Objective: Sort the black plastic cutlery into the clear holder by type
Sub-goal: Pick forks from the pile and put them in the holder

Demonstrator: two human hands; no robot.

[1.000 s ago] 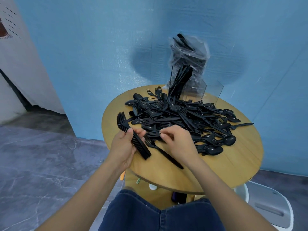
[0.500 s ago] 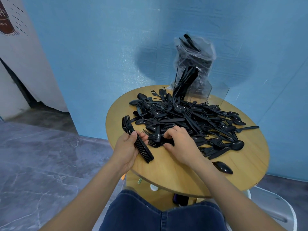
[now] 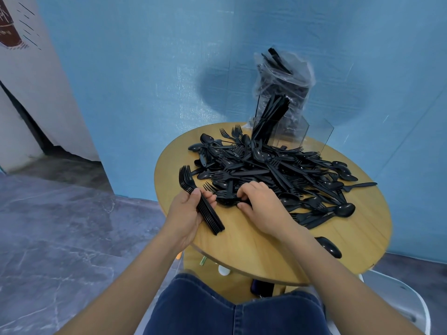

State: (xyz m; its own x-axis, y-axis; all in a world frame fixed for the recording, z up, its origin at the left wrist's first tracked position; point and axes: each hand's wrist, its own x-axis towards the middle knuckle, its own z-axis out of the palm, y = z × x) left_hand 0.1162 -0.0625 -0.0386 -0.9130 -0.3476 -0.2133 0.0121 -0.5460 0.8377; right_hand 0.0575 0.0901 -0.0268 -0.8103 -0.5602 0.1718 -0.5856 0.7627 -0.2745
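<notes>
Left hand (image 3: pixel 186 213) clenched, right hand (image 3: pixel 262 205) fingers (image 3: pixel 244 189) curled downward.

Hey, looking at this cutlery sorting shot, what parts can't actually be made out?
Head view only:
- What the right hand pinches at the pile's near edge: its curled fingers cover it.
- Contents of the clear plastic bag behind the clear acrylic holder: wrinkled film blurs them.
- Exact count of the black plastic forks stacked in the left hand: handles overlap.

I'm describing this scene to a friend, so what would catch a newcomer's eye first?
A big heap of black cutlery covers the middle of the round wooden table. The left hand grips a neat stack of forks at the table's near left edge. Behind the heap stands the clear holder, already holding some upright pieces.
</notes>
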